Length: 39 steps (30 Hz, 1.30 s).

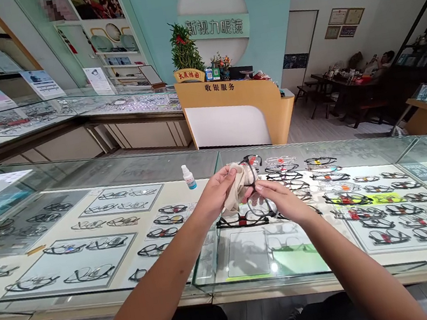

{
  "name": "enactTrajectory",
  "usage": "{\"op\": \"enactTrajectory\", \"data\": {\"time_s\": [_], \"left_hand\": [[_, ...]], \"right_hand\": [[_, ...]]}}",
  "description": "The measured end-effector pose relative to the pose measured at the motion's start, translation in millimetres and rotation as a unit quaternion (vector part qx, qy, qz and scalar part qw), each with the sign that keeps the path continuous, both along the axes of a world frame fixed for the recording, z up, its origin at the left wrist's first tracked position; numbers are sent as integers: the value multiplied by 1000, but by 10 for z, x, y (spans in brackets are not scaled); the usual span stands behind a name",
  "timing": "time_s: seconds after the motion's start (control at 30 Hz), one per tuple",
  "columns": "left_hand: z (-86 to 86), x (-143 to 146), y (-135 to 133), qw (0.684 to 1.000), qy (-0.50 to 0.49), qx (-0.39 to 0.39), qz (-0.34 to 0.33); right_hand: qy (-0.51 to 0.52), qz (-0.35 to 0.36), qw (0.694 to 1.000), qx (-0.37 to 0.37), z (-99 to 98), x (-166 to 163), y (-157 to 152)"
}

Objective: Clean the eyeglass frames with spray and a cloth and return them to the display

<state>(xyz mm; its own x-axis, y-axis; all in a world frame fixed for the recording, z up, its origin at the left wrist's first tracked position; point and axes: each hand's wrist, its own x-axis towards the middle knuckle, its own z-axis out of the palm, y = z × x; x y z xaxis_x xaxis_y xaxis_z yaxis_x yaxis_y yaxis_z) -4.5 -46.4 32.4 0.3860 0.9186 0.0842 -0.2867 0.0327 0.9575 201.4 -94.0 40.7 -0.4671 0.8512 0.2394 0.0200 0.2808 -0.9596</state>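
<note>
A glass table (308, 285) spans the frame's lower half. Near the centre, the right grip (279, 198) grasps dark-framed glasses (253, 173), while the left grip (220, 185) pinches a beige cloth (232, 198) against them. A white bottle (188, 177) stands left of centre.

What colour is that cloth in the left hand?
The cloth is pale beige, seen best in the head view.
</note>
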Motion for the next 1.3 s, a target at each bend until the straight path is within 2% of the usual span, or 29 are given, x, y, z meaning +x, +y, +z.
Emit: {"op": "enactTrajectory", "data": {"time_s": [0.17, 0.43, 0.87, 0.97, 1.3], "left_hand": [[-4, 22, -22, 999, 11, -5, -48], [-57, 65, -20, 996, -23, -45, -76], [-49, 71, -64, 995, -59, -69, -45], [-53, 56, -59, 996, -50, -49, -54], [85, 27, -148, 994, -6, 58, -89]], "right_hand": [[-1, 17, 1000, 21, -53, -14, 29], [-1, 17, 1000, 22, -102, -57, 34], [-36, 12, 999, 24, -49, -102, -35], [-41, 6, 999, 30, -30, -101, -51], [11, 2, 1000, -4, -75, -58, -18]]}}
